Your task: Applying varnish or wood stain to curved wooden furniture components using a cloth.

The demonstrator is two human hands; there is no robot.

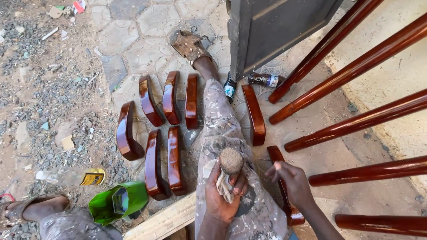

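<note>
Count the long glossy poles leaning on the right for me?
5 poles: one topmost, one below it, a third at mid-height, a fourth lower, the last at the bottom edge. Others may lie out of view.

Bare forearms, no sleeves; left hand (224, 195) and right hand (291, 180) ungloved, no rings or watch. Grey paint-spattered cloth trousers (222, 129), mottled with pale and dark flecks. Worn brown strapped leather sandal (189, 44) on the outstretched foot.

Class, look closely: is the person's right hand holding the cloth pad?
No: the left hand grips the cloth pad, while the right hand rests on a varnished wooden piece.
</note>
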